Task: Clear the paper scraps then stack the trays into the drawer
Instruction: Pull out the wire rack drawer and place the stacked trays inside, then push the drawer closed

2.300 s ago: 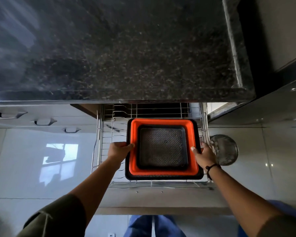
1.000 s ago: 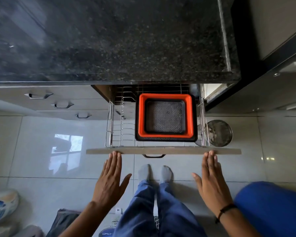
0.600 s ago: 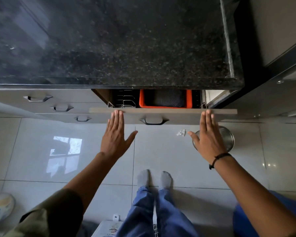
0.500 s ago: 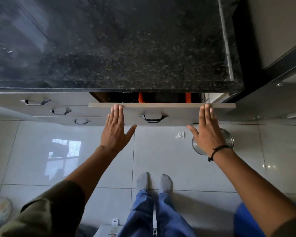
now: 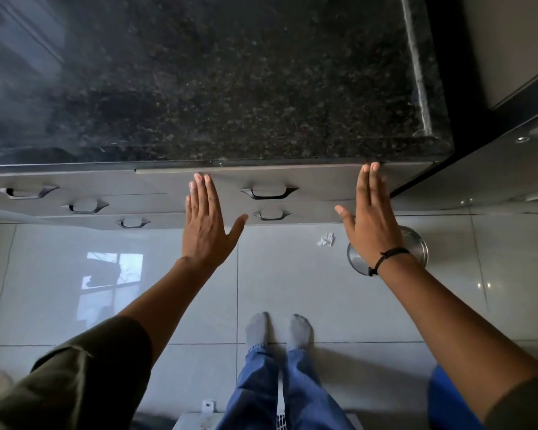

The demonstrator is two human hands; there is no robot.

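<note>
Under the front edge of the dark speckled stone desk [image 5: 230, 82] the top drawer [image 5: 308, 184] sits pushed in, its grey front nearly flush with the fronts beside it, only a thin pale strip of its top edge showing on the left. Both hands lie flat against that front. The left hand [image 5: 204, 225] is placed left of the drawer's black handle [image 5: 268, 192], its fingers [image 5: 201, 187] straight and pressed together, the thumb angled out to the right. The right hand [image 5: 371, 221] is at the drawer's right end, fingers likewise straight and together with their tips at the desk's edge, thumb out to the left, and a black cord bracelet [image 5: 385, 259] round the wrist. Neither hand grips anything. The trays cannot be seen from here; the shut front hides whatever is inside. Below this drawer is a second front with a smaller handle [image 5: 271, 215], and to the left run three more handles in a stepped row. On the glossy pale floor tiles [image 5: 292, 274], just in front of the cabinet and between the two hands, lies a small crumpled white paper scrap [image 5: 326, 239]. Near it on the right, a round metal lid or dish [image 5: 416, 246] is partly covered by the right wrist. The person stands in grey socks [image 5: 277, 330] and blue jeans, with olive sleeves on both arms.
</note>
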